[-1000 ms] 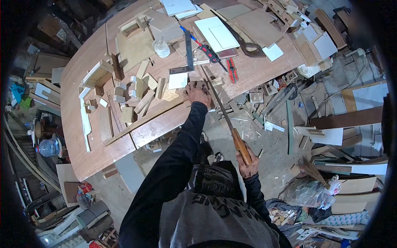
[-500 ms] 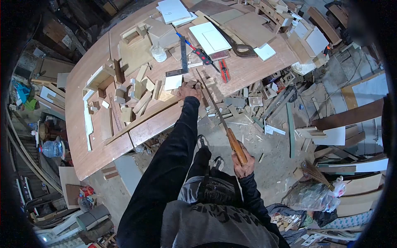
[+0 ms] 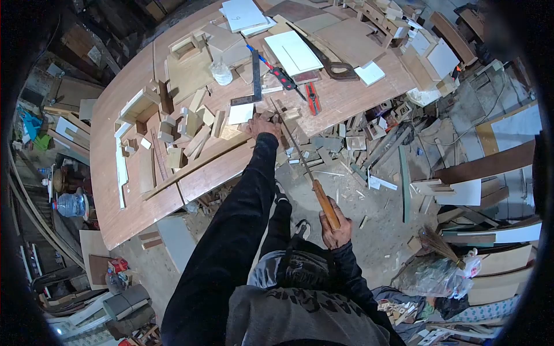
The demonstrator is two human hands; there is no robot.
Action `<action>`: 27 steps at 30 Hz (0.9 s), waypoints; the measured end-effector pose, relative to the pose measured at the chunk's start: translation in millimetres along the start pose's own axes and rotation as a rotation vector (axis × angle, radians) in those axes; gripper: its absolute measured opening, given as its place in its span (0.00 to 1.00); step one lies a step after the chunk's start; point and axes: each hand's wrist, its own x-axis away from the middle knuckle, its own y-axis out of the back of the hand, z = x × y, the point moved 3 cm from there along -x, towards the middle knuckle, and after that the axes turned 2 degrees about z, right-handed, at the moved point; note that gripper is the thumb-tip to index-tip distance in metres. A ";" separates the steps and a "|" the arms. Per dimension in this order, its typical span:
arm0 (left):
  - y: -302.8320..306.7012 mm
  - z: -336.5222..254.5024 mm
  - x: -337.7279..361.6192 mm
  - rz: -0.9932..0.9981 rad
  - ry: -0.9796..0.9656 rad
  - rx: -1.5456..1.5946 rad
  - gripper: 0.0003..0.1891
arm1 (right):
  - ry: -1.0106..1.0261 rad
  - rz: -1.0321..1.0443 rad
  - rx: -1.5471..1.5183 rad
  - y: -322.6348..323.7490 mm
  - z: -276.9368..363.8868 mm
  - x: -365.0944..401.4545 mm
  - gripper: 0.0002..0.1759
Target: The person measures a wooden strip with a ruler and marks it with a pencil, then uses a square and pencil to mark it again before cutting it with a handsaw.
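Observation:
My right hand [image 3: 337, 232] is wrapped around the wooden handle [image 3: 325, 203] of a handsaw. Its long, narrow blade [image 3: 299, 147] slants up and left to the table's edge, close beside my left hand. My left hand [image 3: 264, 126] presses down at that edge with its fingers curled over a piece of wood, most of which is hidden beneath them. Just right of the blade, a short wooden end [image 3: 292, 113] shows. A small white board [image 3: 240, 114] lies left of my left hand, near a try square [image 3: 257, 81].
On the wooden table [image 3: 133, 219] are wood offcuts [image 3: 196, 124], a glue bottle [image 3: 221, 74], a red-and-black tool [image 3: 283, 78], a red tool [image 3: 313, 99], another handsaw [image 3: 340, 70] and white panels [image 3: 292, 52]. Scraps [image 3: 329, 144] litter the floor. A broom [image 3: 441, 245] lies at right.
My right hand and the saw have shifted slightly left and back toward my body. My left hand stays in the same place at the table's edge.

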 end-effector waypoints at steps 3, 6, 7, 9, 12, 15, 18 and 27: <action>-7.2 1.0 0.4 -0.091 -0.010 -0.079 0.20 | 0.070 -0.013 0.037 -3.7 9.9 -12.0 0.22; 35.8 -25.1 16.5 -0.070 0.028 -0.092 0.15 | 0.098 -0.023 0.010 -5.0 8.0 -7.7 0.22; 37.4 -26.5 16.1 -0.051 0.038 -0.065 0.13 | 0.070 0.025 0.030 -1.3 4.4 -1.3 0.24; 40.4 -31.8 14.8 -0.034 0.049 -0.034 0.11 | 0.045 0.073 0.053 0.9 -0.7 0.5 0.26; 44.0 -34.3 16.2 -0.086 0.023 -0.029 0.09 | 0.030 0.032 -0.049 0.0 0.7 -6.1 0.25; 62.3 -47.0 23.6 -0.022 0.094 0.000 0.08 | 0.045 0.028 0.017 -4.9 1.5 -17.9 0.26; 73.5 -52.3 24.8 -0.013 0.138 0.028 0.07 | 0.099 0.018 -0.021 -1.7 1.5 -11.0 0.27; 70.6 -52.0 24.8 0.015 0.139 0.000 0.08 | 0.019 0.000 -0.042 -16.9 -1.4 -30.3 0.27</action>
